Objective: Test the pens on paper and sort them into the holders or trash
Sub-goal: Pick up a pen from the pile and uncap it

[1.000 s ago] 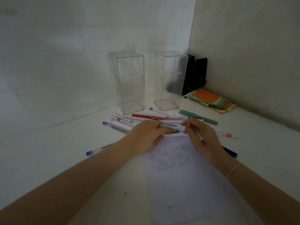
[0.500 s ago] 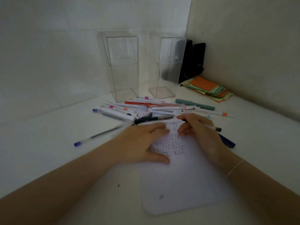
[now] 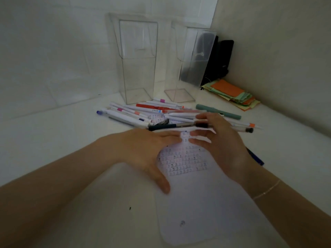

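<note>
A white sheet of paper [image 3: 206,203] with rows of small printed marks lies in front of me. My left hand [image 3: 143,151] rests flat on its upper left part, fingers spread, holding nothing. My right hand [image 3: 223,149] hovers over the sheet's top edge, gripping a clear pen [image 3: 241,129] whose dark end points right. A dark pen with a teal grip [image 3: 161,126] lies just beyond my fingertips. Behind it is a pile of several white, red and pink-banded pens [image 3: 136,113]. Two clear, empty holders [image 3: 138,59] [image 3: 189,68] stand upright at the back.
A teal pen [image 3: 218,111] and an orange-banded pen [image 3: 251,125] lie right of the pile. A dark blue pen [image 3: 256,158] shows beside my right wrist. Coloured paper notes [image 3: 231,93] and a black object [image 3: 220,59] fill the corner. Walls close the back and right.
My left hand slid back from the pen pile and spread flat on the paper. My right hand turned the clear pen so that its dark end points right.
</note>
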Demonstrator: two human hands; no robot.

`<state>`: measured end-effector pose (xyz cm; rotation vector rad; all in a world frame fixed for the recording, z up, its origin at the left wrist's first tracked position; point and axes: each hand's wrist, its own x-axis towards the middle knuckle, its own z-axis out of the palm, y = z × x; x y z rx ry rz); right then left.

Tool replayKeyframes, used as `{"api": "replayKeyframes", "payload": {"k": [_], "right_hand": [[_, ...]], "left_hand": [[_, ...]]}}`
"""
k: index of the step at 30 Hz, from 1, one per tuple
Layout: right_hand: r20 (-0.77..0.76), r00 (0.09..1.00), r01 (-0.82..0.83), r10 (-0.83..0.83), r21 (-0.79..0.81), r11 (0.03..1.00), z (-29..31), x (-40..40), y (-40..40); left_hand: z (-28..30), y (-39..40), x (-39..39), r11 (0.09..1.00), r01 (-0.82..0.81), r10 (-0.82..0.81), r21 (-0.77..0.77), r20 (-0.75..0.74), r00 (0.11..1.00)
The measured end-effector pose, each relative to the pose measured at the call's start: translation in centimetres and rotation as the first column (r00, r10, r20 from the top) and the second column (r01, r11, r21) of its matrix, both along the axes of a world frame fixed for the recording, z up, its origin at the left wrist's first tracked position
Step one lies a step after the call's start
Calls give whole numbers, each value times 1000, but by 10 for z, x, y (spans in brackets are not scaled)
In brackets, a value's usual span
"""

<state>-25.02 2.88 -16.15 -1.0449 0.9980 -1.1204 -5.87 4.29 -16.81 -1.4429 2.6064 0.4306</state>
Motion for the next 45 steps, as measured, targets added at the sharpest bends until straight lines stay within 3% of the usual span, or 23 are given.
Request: {"api": "replayKeyframes", "payload": {"k": [3,6,11,18,45], "right_hand": [[65,998,5,-3,-28,1000,-1,16,20],[-99,993,53,-59,-63,997,-9,28,38],[-229,973,34,-40,-32,999,-19,40,49],[-435,889,61,-143,-196,979,-30,43,54],[-470,867,24,-165,-291,956,-35,43,53]], "left_hand": [[2,0,0,1000,15,-14,9,-74,997],[-2,-2,2,998,39,-35,53,-81,996],[-13,-3,-1,999,11,-9,48,-52,999],[-16,-6,6,989,44,-28,138,-110,993],[-29,-13,11,990,75,-68,115,-60,996]]}}
